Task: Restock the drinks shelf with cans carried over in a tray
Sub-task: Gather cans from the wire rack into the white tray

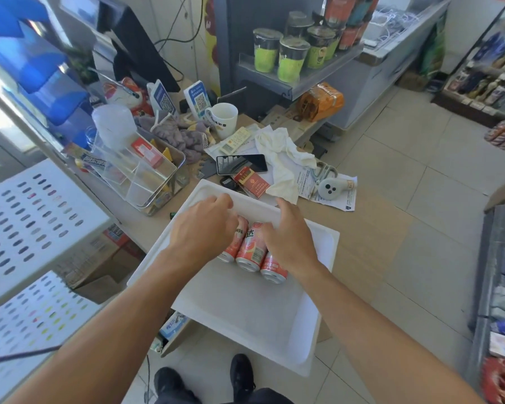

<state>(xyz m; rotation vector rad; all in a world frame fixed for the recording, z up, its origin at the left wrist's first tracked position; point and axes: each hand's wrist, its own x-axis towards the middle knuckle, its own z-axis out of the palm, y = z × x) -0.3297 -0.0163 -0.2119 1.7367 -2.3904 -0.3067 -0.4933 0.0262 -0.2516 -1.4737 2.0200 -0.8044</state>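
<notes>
Leftmost, the left hand [207, 225] lies over the left can [236, 243], fingers curled down on it; whether it truly grips I cannot tell. Next, the middle can [250, 252] shows bare between the hands. Rightward, the right hand [289, 240] rests on the right can [274, 269], fingers bent over it. All three lie side by side in the white tray [245, 313] on the counter [370, 228], long axes running near to far, ends toward the person. Probably full, so fairly heavy, stiff, smooth and prone to roll; take each around its middle.

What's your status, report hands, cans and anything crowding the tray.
Left hand and right hand both down on three cans, lying flat in white tray. Grip unclear. Cigarette pack and cloth crowd tray's far rim.
</notes>
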